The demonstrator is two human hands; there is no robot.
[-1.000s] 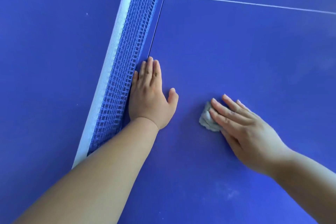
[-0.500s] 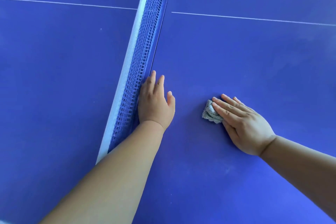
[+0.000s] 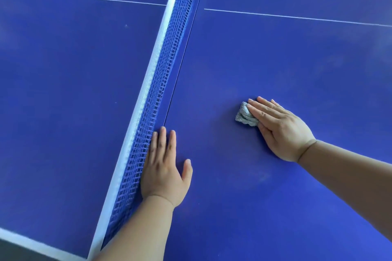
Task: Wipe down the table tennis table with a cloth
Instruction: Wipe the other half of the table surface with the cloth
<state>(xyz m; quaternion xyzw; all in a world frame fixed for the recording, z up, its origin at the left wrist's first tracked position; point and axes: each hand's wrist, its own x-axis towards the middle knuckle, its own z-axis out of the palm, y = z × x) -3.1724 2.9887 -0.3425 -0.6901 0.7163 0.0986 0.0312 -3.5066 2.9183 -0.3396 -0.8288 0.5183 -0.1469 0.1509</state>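
The blue table tennis table (image 3: 275,59) fills the view. A small crumpled grey cloth (image 3: 245,115) lies on its right half, pressed flat under the fingers of my right hand (image 3: 277,128); only the cloth's left part shows. My left hand (image 3: 164,167) rests palm down on the same half, fingers together, its edge against the foot of the net. The two hands are well apart.
The blue net (image 3: 154,108) with a white top band runs from the near left edge up to the far middle. A thin white centre line (image 3: 297,17) crosses both halves. The table's white-edged near border (image 3: 31,243) shows at bottom left.
My right hand has slid the cloth to the right and farther from me, away from my left hand. The view has tilted so both hands sit lower; the near table edge now shows.
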